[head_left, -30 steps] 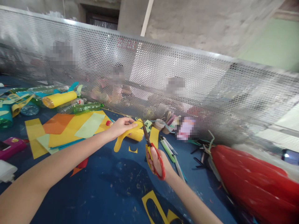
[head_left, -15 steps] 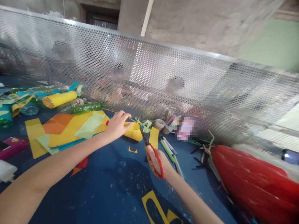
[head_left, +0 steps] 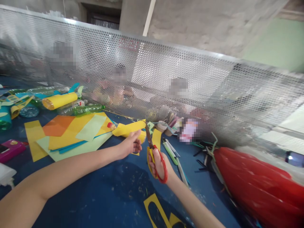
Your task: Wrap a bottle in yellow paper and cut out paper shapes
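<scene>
A small bottle with a red cap (head_left: 110, 125) lies on the blue table, wrapped in yellow paper (head_left: 129, 127) whose upper flap stands loose. My left hand (head_left: 131, 144) is at the near side of this bottle, its fingers loosely bent and apart, with nothing seen in them. Whether its fingertips touch the paper I cannot tell. In my right hand (head_left: 159, 163) is a pair of scissors (head_left: 150, 142) with red and yellow handles. The blades point up and away, close to the right end of the yellow flap. A yellow scrap (head_left: 136, 154) is partly hidden behind my left hand.
Coloured paper sheets (head_left: 62, 137) and several bottles (head_left: 88, 109) lie at the left. Markers (head_left: 171, 153) and a yellow strip (head_left: 156, 138) are right of the bottle. A red bag (head_left: 258, 183) fills the right side. A perforated metal screen (head_left: 152, 69) stands behind, with people beyond.
My left hand has moved from above the wrapped bottle down to its near side, uncovering the cap and flap. The scissors have shifted slightly and stay in my right hand.
</scene>
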Available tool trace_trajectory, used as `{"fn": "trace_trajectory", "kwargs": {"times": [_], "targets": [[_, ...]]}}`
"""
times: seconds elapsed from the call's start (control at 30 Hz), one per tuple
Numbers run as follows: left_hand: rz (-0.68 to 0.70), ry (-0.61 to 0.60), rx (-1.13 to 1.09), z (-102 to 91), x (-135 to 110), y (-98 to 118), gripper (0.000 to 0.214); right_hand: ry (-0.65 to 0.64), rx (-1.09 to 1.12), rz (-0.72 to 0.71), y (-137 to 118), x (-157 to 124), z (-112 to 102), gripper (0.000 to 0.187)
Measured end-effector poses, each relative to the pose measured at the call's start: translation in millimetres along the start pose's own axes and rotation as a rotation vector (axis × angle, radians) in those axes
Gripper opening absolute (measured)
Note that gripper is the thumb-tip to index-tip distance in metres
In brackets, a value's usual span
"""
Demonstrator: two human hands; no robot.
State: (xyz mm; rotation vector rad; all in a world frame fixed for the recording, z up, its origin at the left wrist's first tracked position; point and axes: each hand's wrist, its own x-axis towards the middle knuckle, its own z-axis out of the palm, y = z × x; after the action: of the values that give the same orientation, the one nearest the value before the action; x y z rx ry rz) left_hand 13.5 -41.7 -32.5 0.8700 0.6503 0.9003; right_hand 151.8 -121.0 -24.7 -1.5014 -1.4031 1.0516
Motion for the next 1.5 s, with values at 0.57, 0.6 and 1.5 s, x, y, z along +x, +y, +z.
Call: {"fn": "trace_trajectory", "kwargs": {"times": [0.57, 0.6, 1.5], "targets": [[0.402, 0.132, -0.218, 0.5, -2.8, 27.8, 0.008, -0.113, 0.174, -0.096, 14.6, 6.2, 7.2, 0.059], [0.399, 0.129, -0.216, 0.7, -3.1, 26.9, 0.008, -0.116, 0.159, -0.105, 14.6, 6.3, 6.5, 0.058], [0.317, 0.138, -0.19, 15.9, -19.4, 16.9, 0.01, -0.043, 0.201, -0.121, 21.2, 11.3, 1.9, 0.058]]}}
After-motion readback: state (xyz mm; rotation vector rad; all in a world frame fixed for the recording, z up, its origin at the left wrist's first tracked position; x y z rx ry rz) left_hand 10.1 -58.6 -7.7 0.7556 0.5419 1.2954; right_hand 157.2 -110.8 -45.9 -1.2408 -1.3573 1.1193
